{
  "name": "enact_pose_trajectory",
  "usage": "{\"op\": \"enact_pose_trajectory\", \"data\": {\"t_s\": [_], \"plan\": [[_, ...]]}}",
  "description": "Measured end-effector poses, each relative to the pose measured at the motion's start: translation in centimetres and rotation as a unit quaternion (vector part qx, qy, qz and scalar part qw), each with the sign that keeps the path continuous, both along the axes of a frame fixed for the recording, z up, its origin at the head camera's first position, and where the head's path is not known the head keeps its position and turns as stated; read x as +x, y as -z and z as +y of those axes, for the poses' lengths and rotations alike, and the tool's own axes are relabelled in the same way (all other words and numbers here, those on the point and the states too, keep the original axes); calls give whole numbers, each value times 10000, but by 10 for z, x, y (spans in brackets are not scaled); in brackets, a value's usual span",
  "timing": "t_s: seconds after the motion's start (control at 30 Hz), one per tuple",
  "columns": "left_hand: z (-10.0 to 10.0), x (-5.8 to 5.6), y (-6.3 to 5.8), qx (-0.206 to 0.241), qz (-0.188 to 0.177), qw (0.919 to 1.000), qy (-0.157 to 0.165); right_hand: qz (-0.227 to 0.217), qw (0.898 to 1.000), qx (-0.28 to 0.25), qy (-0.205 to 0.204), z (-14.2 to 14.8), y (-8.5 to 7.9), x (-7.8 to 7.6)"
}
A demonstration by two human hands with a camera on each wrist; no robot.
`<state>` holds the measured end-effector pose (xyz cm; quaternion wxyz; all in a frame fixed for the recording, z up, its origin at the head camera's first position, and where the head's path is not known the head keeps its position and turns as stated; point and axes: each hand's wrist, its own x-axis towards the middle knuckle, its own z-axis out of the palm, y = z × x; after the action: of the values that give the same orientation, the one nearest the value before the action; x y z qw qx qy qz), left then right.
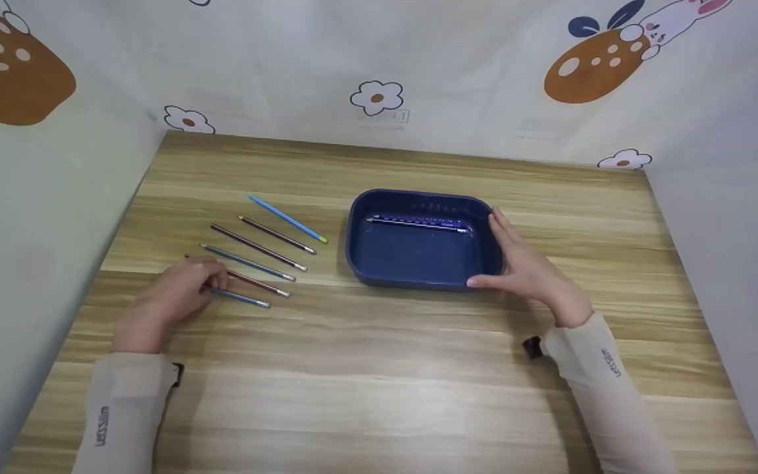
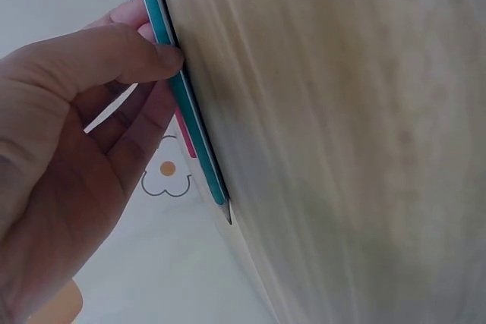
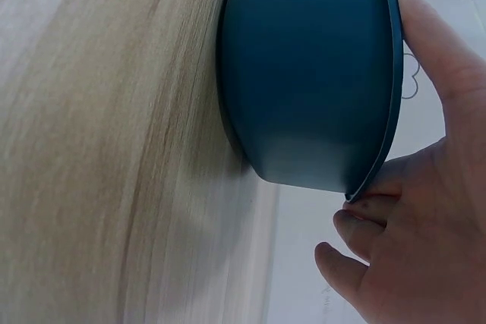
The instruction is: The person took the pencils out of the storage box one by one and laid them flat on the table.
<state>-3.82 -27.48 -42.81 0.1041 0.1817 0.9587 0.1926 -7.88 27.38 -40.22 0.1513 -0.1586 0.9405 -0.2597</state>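
Observation:
My left hand (image 1: 178, 296) pinches the nearest pencil (image 1: 247, 299) of a slanted row, thumb on its near side. In the left wrist view this pencil (image 2: 200, 138) is teal with a sharpened dark tip and lies close along the wood. Just behind it lies a red pencil (image 1: 260, 284), partly hidden by the hand. My right hand (image 1: 533, 270) holds the right end of a dark blue box (image 1: 418, 286), thumb at the near corner and fingers at the far one. Purple patterned pencils (image 1: 418, 222) lie inside, along the box's far wall.
Farther up the row lie a teal pencil (image 1: 247, 263), two dark pencils (image 1: 259, 247) and a light blue pencil (image 1: 287, 218) with a green end. The wooden table (image 1: 379, 368) meets patterned cloth walls (image 1: 471, 85) at the back and both sides.

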Motion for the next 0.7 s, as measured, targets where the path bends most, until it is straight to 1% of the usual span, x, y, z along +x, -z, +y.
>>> {"op": "enact_pose_trajectory", "data": {"t_s": [0.3,0.43,0.53,0.7], "plan": [[-2,3,1,106,64,9998,-147,18,10000,-24,-5,0,1,-1],[-1,4,-1,270,100,9994,-201,26,10000,-84,-19,1,1,-1],[0,4,-3,383,70,9988,-281,25,9999,-132,-11,1,1,-1],[3,5,-7,514,-79,9973,-509,77,9999,-118,-39,1,3,-1]]}}
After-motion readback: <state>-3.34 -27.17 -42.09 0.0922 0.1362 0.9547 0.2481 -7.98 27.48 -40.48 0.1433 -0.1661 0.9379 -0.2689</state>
